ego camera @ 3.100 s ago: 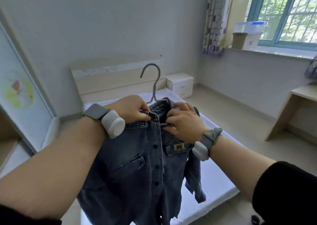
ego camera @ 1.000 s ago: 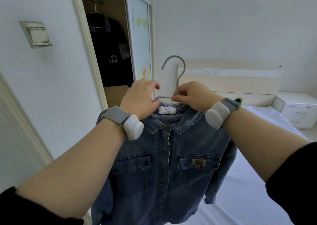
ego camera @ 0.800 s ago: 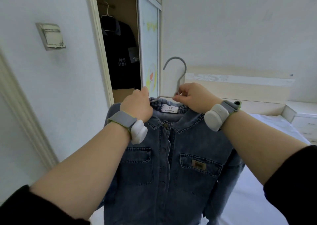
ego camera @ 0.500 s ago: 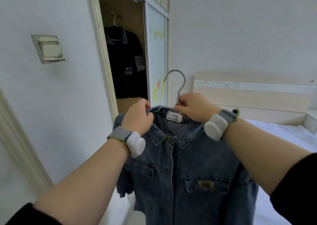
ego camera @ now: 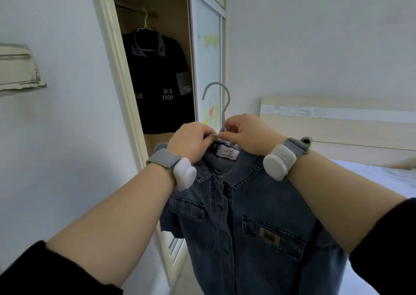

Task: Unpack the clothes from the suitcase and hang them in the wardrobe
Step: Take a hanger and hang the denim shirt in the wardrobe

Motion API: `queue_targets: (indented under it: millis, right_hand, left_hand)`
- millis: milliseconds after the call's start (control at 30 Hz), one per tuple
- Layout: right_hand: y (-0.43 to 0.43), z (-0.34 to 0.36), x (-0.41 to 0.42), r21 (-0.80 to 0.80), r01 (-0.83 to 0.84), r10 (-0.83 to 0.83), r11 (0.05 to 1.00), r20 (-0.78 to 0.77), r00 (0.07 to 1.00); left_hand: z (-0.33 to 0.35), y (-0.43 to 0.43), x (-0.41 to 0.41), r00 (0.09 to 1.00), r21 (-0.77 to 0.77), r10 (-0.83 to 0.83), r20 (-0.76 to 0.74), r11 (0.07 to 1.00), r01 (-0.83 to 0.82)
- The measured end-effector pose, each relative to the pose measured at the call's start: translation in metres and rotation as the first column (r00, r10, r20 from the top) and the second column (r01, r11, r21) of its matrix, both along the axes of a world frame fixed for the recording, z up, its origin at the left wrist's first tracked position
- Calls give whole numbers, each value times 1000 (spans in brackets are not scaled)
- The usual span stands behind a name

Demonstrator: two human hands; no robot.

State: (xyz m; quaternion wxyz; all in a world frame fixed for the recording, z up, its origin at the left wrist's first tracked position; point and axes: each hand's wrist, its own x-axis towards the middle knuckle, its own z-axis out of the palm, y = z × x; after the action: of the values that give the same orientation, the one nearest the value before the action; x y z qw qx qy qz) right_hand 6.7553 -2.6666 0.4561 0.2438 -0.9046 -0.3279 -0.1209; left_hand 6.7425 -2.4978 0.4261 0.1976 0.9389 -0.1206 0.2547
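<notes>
Room: white-walled bedroom; open wardrobe (ego camera: 117, 69) left, black shirt (ego camera: 157, 81) hanging inside; bed (ego camera: 371, 175) right.
Denim shirt (ego camera: 247, 227): hangs on grey hanger (ego camera: 226, 99), held up near wardrobe opening.
Left hand (ego camera: 191, 139): pinches grey hanger at collar.
Right hand (ego camera: 247, 135): pinches grey hanger beneath hook.

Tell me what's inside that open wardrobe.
A black jacket on a white hanger hangs from the rail. The sliding door hides the rest.

The wardrobe (ego camera: 112, 54) stands open on its left, its rail (ego camera: 128, 8) bare left of the hanging black jacket (ego camera: 157, 81), while the sliding door (ego camera: 207, 69) blocks the right.
</notes>
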Motion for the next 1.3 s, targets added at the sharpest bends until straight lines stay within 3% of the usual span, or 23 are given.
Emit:
queue_targets:
  millis: [167,300,433,500,567,767,867,967,1067,1167,1300]
  right_hand:
    - [2,-24,48,-81,162,-154,984,92,984]
    - [21,-39,89,-20,300,-296,954,106,949]
    - [26,-39,112,77,387,-386,919,-31,922]
    - [32,-45,126,-7,442,-442,897,-43,896]
    - [34,-51,136,-113,484,-483,868,45,875]
    - [36,-46,161,-195,539,-521,819,140,842]
    - [40,-32,180,-301,481,-514,823,-39,857]
    - [38,-22,198,-271,479,-546,835,-299,783]
    - [27,-21,235,-302,493,-578,816,-387,719]
    - [23,-29,283,-184,477,-498,859,-512,700]
    - [24,-37,344,-37,382,-338,923,-554,761]
  left_hand:
    - [-4,22,59,999,-101,26,37,995,-22]
    - [-8,52,122,1000,-89,-16,22,996,18]
    - [-6,80,163,999,-174,-28,44,984,35]
    - [-9,101,188,999,-229,-24,34,973,31]
    - [-9,109,205,999,-273,-37,25,961,42]
    - [0,116,241,994,-398,-107,15,911,104]
    - [4,117,259,990,-412,-139,-2,903,126]
    - [1,119,277,989,-403,-147,-2,905,134]
    - [1,123,306,993,-419,-120,19,901,117]
    - [3,123,344,997,-402,-77,28,912,82]
    - [10,127,388,999,-400,-24,36,916,36]
